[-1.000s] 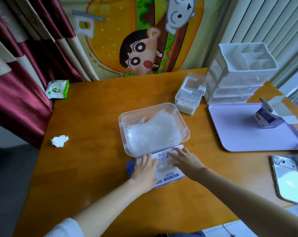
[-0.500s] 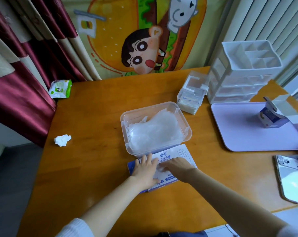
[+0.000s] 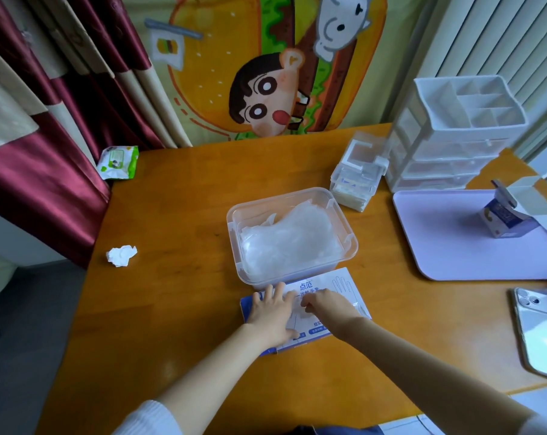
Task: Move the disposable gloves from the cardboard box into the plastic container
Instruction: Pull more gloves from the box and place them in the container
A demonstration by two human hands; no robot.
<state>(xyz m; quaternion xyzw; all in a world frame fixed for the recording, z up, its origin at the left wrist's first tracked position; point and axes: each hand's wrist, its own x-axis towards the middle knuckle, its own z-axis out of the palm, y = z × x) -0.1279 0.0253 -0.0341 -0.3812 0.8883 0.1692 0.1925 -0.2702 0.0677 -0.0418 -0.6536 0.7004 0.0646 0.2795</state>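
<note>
A clear plastic container point(image 3: 350, 243) stands mid-table with a heap of translucent disposable gloves point(image 3: 289, 243) inside it. Just in front of it lies the flat blue-and-white cardboard glove box point(image 3: 338, 285). My left hand point(image 3: 273, 312) rests flat on the box's left half with its fingers spread. My right hand point(image 3: 327, 306) sits over the box's middle with its fingers curled down at the opening. Whether they pinch a glove is hidden by the hand.
A crumpled tissue point(image 3: 121, 255) and a green wipes pack point(image 3: 118, 163) lie at the left. Behind the container are a small clear box point(image 3: 358, 180) and a white drawer organiser point(image 3: 454, 133). A lilac tray point(image 3: 466, 243) with a small carton point(image 3: 504, 219) is right; a phone point(image 3: 540, 331) lies near the front right edge.
My right hand has slid left across the box and curled its fingers at the middle. My left hand has stayed flat on the box.
</note>
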